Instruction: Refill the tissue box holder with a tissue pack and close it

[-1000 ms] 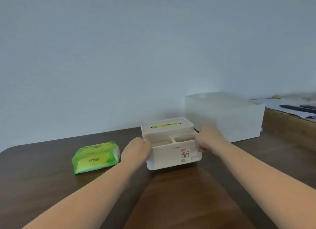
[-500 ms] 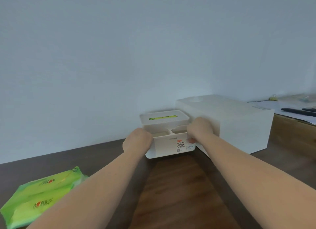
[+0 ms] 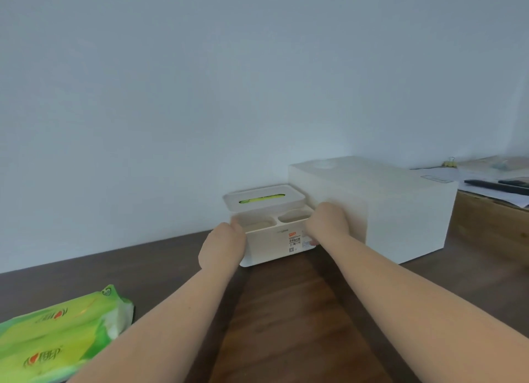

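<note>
A white tissue box holder stands on the dark wooden table, near the wall. Its lid lies on top, and green packaging shows through the slot. Two empty compartments sit at its front. My left hand grips the holder's left side, thumb on the rim. My right hand grips its right side. A green tissue pack lies on the table at the lower left, apart from both hands.
A large white box stands right behind and beside the holder, touching my right hand. Farther right, a lighter wooden desk carries papers, a yellow binder clip and dark pens. A pale wall rises just behind the table.
Both hands have slid the holder away toward the wall and the large white box. The view moved forward, so the green pack now sits at the lower left corner.
</note>
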The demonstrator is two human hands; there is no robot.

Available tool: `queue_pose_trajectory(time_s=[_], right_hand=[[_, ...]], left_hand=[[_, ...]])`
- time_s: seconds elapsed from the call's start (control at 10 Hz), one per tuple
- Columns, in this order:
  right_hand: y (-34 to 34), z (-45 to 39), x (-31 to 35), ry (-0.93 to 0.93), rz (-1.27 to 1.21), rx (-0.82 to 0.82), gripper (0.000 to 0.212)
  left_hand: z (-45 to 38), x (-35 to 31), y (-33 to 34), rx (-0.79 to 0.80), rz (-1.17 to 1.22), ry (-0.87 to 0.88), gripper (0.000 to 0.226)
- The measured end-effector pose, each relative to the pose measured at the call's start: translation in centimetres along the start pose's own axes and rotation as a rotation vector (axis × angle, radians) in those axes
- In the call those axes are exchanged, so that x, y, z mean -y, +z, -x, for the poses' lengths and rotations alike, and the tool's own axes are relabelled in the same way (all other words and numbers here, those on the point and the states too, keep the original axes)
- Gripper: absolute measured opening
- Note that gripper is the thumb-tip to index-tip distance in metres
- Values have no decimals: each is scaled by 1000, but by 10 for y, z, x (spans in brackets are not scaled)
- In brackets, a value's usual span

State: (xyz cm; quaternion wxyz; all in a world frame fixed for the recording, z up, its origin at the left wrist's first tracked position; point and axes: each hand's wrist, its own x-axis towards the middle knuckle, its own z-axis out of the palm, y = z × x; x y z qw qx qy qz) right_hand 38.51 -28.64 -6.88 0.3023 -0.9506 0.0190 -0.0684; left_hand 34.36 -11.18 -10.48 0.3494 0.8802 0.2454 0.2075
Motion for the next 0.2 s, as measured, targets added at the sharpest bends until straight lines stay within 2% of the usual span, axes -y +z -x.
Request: queue_pose_trajectory(time_s=[0.1, 0.2], right_hand=[[-1, 4, -8, 48, -102, 50, 12], [-8, 8, -12, 113, -373, 50, 19]], left_hand=[[12, 11, -2, -15, 54, -6, 59], [29, 31, -10, -33, 1, -12, 43]])
